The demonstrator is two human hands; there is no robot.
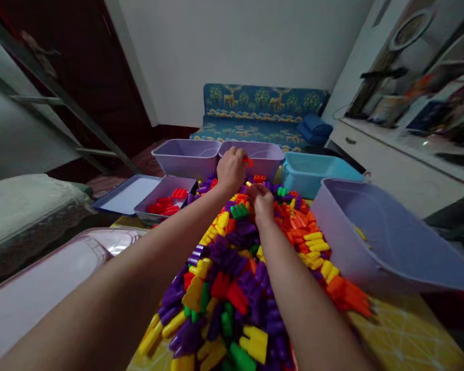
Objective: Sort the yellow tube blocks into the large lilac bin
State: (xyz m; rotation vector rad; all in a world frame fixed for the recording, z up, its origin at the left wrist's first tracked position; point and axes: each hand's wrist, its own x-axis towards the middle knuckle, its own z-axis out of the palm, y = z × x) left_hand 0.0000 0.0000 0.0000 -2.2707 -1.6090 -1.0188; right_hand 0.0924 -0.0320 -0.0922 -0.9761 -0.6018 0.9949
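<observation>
Two bare forearms (135,278), nearest the camera, extend over a single heap of plastic building pieces (232,252). The left hand (231,167), raised at the heap's far end, grasps one red-orange piece (248,161) between thumb and fingers; the right hand (263,202), lower and just beside it, is curled, with one small yellow piece (249,184) pinched at its fingertips. The heap lies along the middle of one yellow-covered bench (413,330). Its pieces, in five colours (purple, yellow, orange, red, green), overlap too closely to be counted.

Containers number five: four lilac, one light blue. Two lilac tubs (187,166) stand side by side beyond the heap, their floors hidden from view. One light blue tub (301,180) stands to their right, its floor likewise hidden. One large lilac tub (344,247), at the heap's right side, contains some yellow pieces (359,233), only partly visible. One shallow lilac box (180,183), at the left, holds several overlapping red pieces (165,205). Beside this box lies one flat, blue-rimmed panel (129,193); nearer, at left, are translucent lids (50,278), their exact number unclear. Background: one blue sofa (251,100), two deer on its backrest.
</observation>
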